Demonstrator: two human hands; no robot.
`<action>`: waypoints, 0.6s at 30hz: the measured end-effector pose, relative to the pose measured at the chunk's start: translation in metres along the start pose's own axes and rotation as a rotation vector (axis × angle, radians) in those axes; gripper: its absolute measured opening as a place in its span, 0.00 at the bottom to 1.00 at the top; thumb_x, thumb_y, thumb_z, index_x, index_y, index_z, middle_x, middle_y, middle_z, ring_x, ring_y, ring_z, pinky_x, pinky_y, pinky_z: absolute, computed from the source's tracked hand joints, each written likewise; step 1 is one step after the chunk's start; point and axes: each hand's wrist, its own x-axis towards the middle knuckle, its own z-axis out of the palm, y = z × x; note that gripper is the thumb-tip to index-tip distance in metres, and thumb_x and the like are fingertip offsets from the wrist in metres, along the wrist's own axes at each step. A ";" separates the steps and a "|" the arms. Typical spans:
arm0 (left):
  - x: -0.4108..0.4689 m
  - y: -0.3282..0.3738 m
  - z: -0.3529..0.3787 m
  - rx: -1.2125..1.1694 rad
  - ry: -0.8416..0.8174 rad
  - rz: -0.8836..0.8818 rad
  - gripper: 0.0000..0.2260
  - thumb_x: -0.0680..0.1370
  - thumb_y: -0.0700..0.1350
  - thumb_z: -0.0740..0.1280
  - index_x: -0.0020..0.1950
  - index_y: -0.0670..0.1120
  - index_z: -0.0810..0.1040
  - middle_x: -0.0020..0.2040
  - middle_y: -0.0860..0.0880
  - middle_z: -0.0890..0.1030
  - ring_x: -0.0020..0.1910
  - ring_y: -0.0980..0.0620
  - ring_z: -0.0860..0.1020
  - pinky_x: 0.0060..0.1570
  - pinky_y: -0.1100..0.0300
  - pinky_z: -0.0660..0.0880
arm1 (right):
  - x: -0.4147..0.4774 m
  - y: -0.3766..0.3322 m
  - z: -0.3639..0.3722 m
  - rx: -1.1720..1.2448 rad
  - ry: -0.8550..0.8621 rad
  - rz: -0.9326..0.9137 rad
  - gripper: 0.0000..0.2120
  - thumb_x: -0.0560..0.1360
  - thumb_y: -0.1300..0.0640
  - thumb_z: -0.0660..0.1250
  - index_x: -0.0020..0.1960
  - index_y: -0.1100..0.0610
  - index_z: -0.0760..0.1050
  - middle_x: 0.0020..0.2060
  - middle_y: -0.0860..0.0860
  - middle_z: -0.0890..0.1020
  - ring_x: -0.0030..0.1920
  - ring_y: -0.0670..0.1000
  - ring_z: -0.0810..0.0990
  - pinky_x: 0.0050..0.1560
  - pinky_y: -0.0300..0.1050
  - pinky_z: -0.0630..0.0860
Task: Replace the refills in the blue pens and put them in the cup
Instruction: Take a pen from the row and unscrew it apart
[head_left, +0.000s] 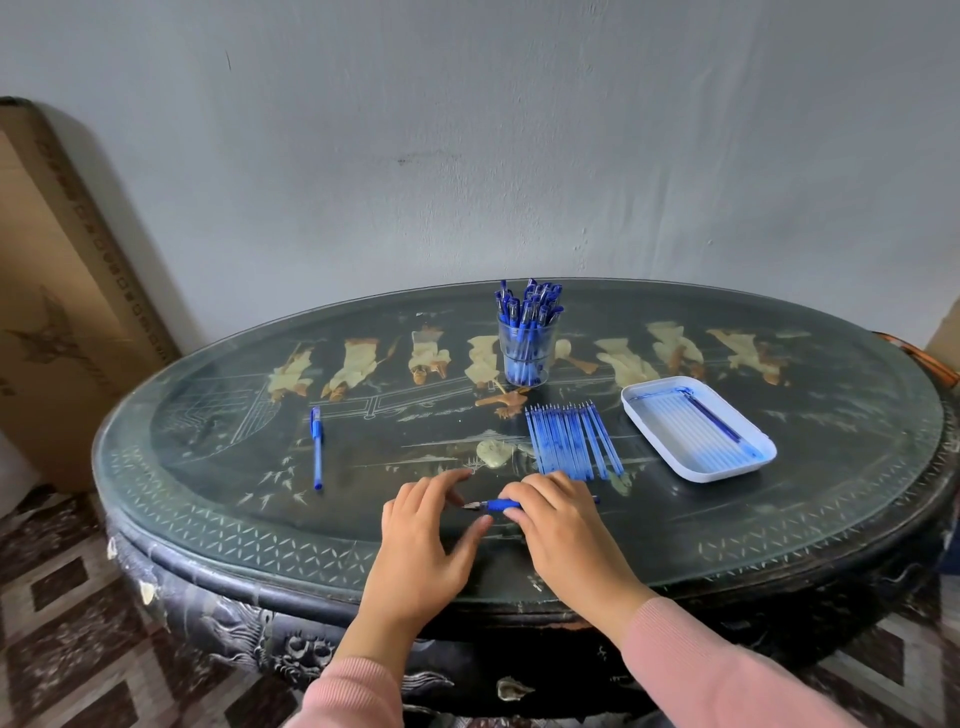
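Blue pen (493, 504) is lying flat near the front edge of the table (779, 519), writing tip pointing to the person's left, rear end just showing past the knuckles on the right.

Right hand (561, 519) is covering the barrel: fingers are curling over the top of it and the thumb is sitting against its near side, so the hand is gripping the pen against the glass top.

Left hand (426, 525) is resting just beside the tip, fingers spread and relaxed, holding nothing; the thumb is lying close to the tip, contact cannot be told.

Cup (525, 353), clear, is standing upright towards the back of the table, packed with capped blue pens, caps up.

Refills (571, 441), blue, are lying side by side in a neat row between the cup and the right hand, tips pointing away from the person.

Tray (653, 439), white, shallow, is sitting to the right of the refill row, holding a layer of pale tubes and one dark blue stick lying across them.

Second blue pen (316, 447) is lying alone, capped, well apart on the left of the table.

Sleeves (717, 665), pink, are covering both forearms. Cardboard box (52, 312) is leaning against the wall at far left.
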 end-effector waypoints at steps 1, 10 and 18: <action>0.001 0.000 0.000 0.007 0.008 0.017 0.11 0.77 0.56 0.63 0.57 0.56 0.74 0.47 0.62 0.75 0.49 0.61 0.72 0.58 0.63 0.64 | 0.000 0.000 0.000 -0.006 -0.004 -0.004 0.07 0.82 0.52 0.57 0.56 0.48 0.72 0.47 0.42 0.75 0.45 0.47 0.71 0.47 0.44 0.73; 0.003 -0.001 0.001 0.018 0.087 -0.073 0.16 0.82 0.54 0.53 0.38 0.51 0.70 0.36 0.58 0.72 0.38 0.55 0.69 0.43 0.57 0.68 | 0.001 -0.002 -0.003 0.023 -0.004 0.010 0.05 0.81 0.54 0.60 0.56 0.48 0.73 0.46 0.42 0.76 0.45 0.47 0.72 0.47 0.44 0.74; 0.002 0.005 -0.008 -0.169 0.161 -0.206 0.02 0.79 0.40 0.68 0.48 0.46 0.80 0.43 0.56 0.80 0.45 0.56 0.77 0.46 0.69 0.72 | 0.001 -0.003 -0.006 0.049 -0.010 0.044 0.08 0.80 0.56 0.64 0.58 0.49 0.74 0.47 0.43 0.76 0.46 0.47 0.74 0.48 0.46 0.76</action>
